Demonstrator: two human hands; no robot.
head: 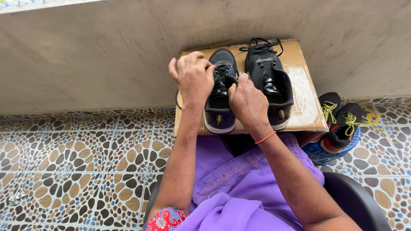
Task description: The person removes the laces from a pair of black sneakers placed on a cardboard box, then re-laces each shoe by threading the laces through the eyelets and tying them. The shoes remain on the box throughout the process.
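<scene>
We note both hands, left hand (pixel 193 79) and right hand (pixel 247 102), pinching the left shoe's (pixel 220 92) laces, apparently half-laced; right shoe (pixel 270 81) beside it unlaced.

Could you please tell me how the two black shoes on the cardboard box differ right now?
The left shoe has both hands on it: the left hand and right hand work at its laces. The right shoe is untouched. The left shoe's laces lie over its tongue; the right shoe's laces trail loose past its toe. Both are black, toes toward the wall, side by side on the box.
</scene>
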